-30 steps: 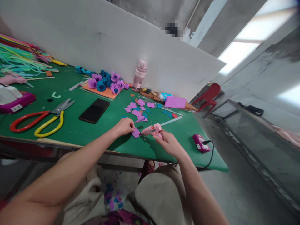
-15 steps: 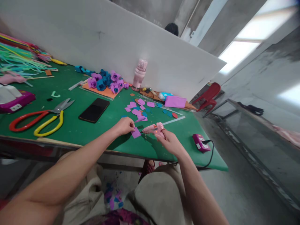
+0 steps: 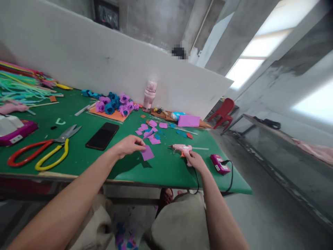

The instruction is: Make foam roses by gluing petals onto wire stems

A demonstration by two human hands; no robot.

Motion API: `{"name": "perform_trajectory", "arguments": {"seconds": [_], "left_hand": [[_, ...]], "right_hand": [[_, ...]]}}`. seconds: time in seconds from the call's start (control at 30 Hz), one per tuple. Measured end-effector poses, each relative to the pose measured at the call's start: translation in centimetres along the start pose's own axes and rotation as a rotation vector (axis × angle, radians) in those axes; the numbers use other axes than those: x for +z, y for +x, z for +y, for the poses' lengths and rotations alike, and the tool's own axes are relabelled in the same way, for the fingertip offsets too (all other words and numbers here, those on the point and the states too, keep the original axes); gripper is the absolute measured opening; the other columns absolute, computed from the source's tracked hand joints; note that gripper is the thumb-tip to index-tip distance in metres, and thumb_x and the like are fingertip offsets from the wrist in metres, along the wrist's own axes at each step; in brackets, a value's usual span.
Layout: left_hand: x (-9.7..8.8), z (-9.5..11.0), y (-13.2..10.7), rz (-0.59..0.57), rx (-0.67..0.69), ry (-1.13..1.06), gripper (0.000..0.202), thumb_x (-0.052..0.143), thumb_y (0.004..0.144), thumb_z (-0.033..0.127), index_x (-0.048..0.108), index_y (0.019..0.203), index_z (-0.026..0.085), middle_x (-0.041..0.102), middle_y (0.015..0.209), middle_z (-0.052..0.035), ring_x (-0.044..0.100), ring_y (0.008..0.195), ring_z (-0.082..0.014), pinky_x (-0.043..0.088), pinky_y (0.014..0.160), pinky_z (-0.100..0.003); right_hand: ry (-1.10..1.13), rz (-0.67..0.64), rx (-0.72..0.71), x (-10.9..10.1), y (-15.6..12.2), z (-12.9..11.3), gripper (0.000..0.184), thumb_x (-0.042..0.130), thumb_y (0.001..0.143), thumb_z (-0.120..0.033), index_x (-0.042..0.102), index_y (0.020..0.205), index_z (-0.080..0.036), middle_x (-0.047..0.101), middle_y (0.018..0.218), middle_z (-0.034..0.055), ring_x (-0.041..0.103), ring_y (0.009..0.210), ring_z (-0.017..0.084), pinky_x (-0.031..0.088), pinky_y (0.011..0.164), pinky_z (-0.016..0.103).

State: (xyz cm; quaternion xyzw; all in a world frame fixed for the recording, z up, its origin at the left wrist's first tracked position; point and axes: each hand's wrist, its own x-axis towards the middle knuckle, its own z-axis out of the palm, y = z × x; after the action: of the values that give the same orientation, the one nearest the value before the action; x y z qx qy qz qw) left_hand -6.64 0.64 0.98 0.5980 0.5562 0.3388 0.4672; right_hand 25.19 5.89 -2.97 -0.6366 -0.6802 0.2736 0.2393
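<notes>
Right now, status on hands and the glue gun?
Left hand touching purple piece. Right hand grips pink glue gun, nozzle apart from piece. Nothing between them.

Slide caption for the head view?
Left hand touches a purple cutout on the green table; right hand holds a pink glue gun.

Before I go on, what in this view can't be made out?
Head view: grip of the glue gun, covered by the right hand.
Head view: whether the left hand pinches or only touches the purple piece, too small to tell.
Head view: the magenta box, cut off by the left edge.
Head view: small items by the pink bottle, too small.
</notes>
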Motion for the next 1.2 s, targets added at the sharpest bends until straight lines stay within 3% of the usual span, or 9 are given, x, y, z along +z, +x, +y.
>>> {"name": "perform_trajectory", "arguments": {"seconds": [0.1, 0.2, 0.23, 0.37, 0.47, 0.7, 0.83, 0.97, 1.2], "left_hand": [[-1.1, 1.1, -0.8, 0.049, 0.091, 0.039, 0.021, 0.066, 0.061, 0.037, 0.067, 0.063, 0.015, 0.063, 0.06, -0.0001, 0.05, 0.054, -0.0113, 0.036, 0.053, -0.023], [-1.7, 1.9, -0.9, 0.081, 0.15, 0.148, 0.022, 0.064, 0.063, 0.037, 0.068, 0.063, 0.016, 0.066, 0.064, -0.0014, 0.055, 0.063, -0.0149, 0.04, 0.061, -0.024], [-1.8, 2.1, -0.9, 0.085, 0.161, 0.196, 0.022, 0.063, 0.064, 0.037, 0.068, 0.063, 0.016, 0.066, 0.065, -0.0017, 0.056, 0.065, -0.0156, 0.04, 0.062, -0.025], [-1.8, 3.0, -0.2, 0.054, 0.198, 0.364, 0.021, 0.06, 0.066, 0.035, 0.068, 0.063, 0.015, 0.066, 0.064, -0.0019, 0.056, 0.064, -0.0162, 0.039, 0.06, -0.025], [-1.6, 3.4, 0.1, 0.026, 0.199, 0.41, 0.022, 0.06, 0.066, 0.035, 0.068, 0.064, 0.015, 0.066, 0.065, -0.0023, 0.055, 0.064, -0.0167, 0.039, 0.059, -0.025], [-0.3, 2.3, -0.8, 0.318, 0.204, 0.034, 0.03, 0.054, 0.074, 0.043, 0.058, 0.09, 0.018, 0.059, 0.072, 0.0002, 0.05, 0.06, -0.0124, 0.037, 0.054, -0.022], [1.2, 1.7, -1.4, 0.251, 0.156, -0.124, 0.026, 0.049, 0.078, 0.04, 0.05, 0.097, 0.021, 0.057, 0.064, 0.0025, 0.037, 0.047, -0.0094, 0.027, 0.043, -0.02], [2.4, 2.2, -1.5, 0.148, 0.074, -0.364, 0.022, 0.054, 0.077, 0.04, 0.045, 0.084, 0.022, 0.061, 0.064, 0.0021, 0.031, 0.042, -0.0068, 0.021, 0.04, -0.019], [3.4, 2.0, -1.1, 0.208, 0.03, -0.582, 0.021, 0.073, 0.062, 0.031, 0.057, 0.067, 0.017, 0.054, 0.066, 0.0025, 0.047, 0.059, -0.0076, 0.039, 0.056, -0.019]], "right_hand": [[-0.066, 0.11, 0.0, -0.4, 0.2, -0.6, 0.042, 0.056, 0.068, -0.054, 0.045, 0.047, -0.019, 0.045, 0.046, -0.001, 0.044, 0.051, 0.014, 0.028, 0.051, 0.025], [-0.115, 0.288, -0.048, 0.2, -0.7, -4.2, 0.033, 0.06, 0.067, -0.05, 0.057, 0.06, -0.017, 0.057, 0.064, 0.0044, 0.051, 0.064, 0.017, 0.034, 0.057, 0.026], [-0.057, 0.233, -0.127, 0.7, -1.1, -5.9, 0.031, 0.058, 0.069, -0.048, 0.061, 0.066, -0.017, 0.06, 0.071, 0.0053, 0.052, 0.068, 0.017, 0.036, 0.06, 0.027], [0.335, -0.257, -0.388, 4.1, -2.3, -12.2, 0.029, 0.052, 0.076, -0.042, 0.065, 0.086, -0.018, 0.064, 0.082, 0.0022, 0.055, 0.072, 0.014, 0.039, 0.062, 0.024], [0.388, -0.299, -0.325, 6.3, -2.0, -14.3, 0.018, 0.057, 0.068, -0.031, 0.063, 0.069, -0.014, 0.057, 0.06, -0.0016, 0.048, 0.057, 0.011, 0.033, 0.052, 0.022], [0.776, 0.017, -0.174, 7.4, -0.2, -12.5, 0.015, 0.055, 0.064, -0.03, 0.056, 0.06, -0.015, 0.047, 0.053, -0.0042, 0.039, 0.052, 0.009, 0.03, 0.051, 0.021], [0.858, 0.114, -0.118, 7.2, -0.3, -11.5, 0.017, 0.055, 0.065, -0.032, 0.056, 0.061, -0.015, 0.043, 0.053, -0.0043, 0.035, 0.052, 0.009, 0.028, 0.05, 0.021], [0.959, 0.162, -0.084, 6.7, -0.2, -11.1, 0.018, 0.057, 0.065, -0.032, 0.056, 0.06, -0.015, 0.042, 0.053, -0.0037, 0.034, 0.052, 0.009, 0.028, 0.049, 0.021], [0.998, 0.123, -0.063, 6.8, -0.6, -11.6, 0.019, 0.056, 0.065, -0.033, 0.056, 0.058, -0.015, 0.042, 0.052, -0.0031, 0.033, 0.051, 0.009, 0.028, 0.048, 0.021]]}}
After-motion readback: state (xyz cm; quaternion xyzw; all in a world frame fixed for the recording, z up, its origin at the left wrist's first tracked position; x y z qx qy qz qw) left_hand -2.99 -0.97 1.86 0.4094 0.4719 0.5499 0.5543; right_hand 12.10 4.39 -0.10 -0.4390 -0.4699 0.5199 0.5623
